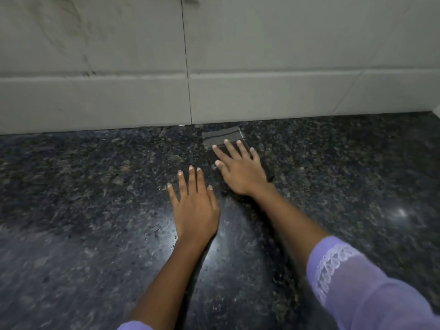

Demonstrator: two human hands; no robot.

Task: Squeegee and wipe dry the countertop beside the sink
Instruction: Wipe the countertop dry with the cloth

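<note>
1. Near: droplets [156, 233] still bead on the dark table [71, 258], so drying looks unfinished.
2. Left hand [195, 210] lies flat, fingers spread, holding nothing.
3. Right hand [240, 172] presses the folded cloth [222, 136] with straight fingers.
4. Far: the cloth sits just short of the tiled wall [285, 91]; open room lies left and right.

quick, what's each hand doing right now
Left hand: open, fingers spread flat on the dark speckled granite countertop, holding nothing.
Right hand: open, straight fingers pressing the folded dark grey cloth onto the countertop.
</note>
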